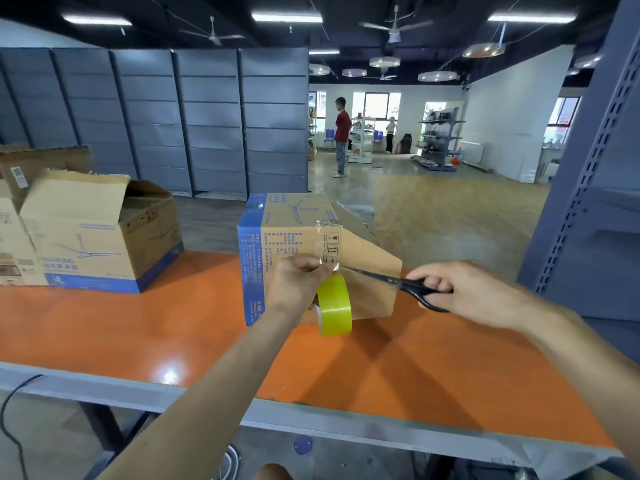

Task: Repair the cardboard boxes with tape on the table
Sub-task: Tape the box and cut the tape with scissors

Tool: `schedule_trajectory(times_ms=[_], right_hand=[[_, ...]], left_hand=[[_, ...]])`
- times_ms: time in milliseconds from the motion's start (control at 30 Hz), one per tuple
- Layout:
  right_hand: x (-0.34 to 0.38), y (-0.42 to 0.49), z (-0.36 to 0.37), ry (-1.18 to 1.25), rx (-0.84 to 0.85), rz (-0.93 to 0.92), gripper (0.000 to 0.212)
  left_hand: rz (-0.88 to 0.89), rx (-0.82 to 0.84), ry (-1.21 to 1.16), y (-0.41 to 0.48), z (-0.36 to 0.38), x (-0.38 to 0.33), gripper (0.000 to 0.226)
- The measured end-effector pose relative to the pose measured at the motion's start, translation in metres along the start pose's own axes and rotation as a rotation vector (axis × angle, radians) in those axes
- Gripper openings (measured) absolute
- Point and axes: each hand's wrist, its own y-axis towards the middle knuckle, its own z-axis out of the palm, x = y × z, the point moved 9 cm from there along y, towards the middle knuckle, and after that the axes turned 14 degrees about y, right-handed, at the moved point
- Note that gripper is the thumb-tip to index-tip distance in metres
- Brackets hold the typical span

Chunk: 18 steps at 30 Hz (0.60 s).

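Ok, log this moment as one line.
left hand: holds tape roll, strip pulled out | right hand: scissors tip at strip | box: on orange table

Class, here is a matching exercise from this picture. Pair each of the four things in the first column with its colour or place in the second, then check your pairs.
Things:
1. tape roll
2. scissors
3. table
4. open box

Descriptions:
A. orange
B. black, held in the right hand
C. stands at the table's left end
D. yellow-green, held in the left hand

Pairs: 1-D, 2-B, 3-A, 4-C.
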Motion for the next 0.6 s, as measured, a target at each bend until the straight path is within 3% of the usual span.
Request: schedule_trajectory(times_ms=[167,600], right_hand=[[0.003,0.023,-0.004,-0.034,0.074,0.019,0.019],[0.013,0.045,-0.002,0.052,0.094,0.007,0.026]], left_hand=[[-0.014,0.066,-0.027,0.001,-0.001,0.001,0.02],[-0.069,0.162,-0.074,0.005,0.003,0.005,0.017]])
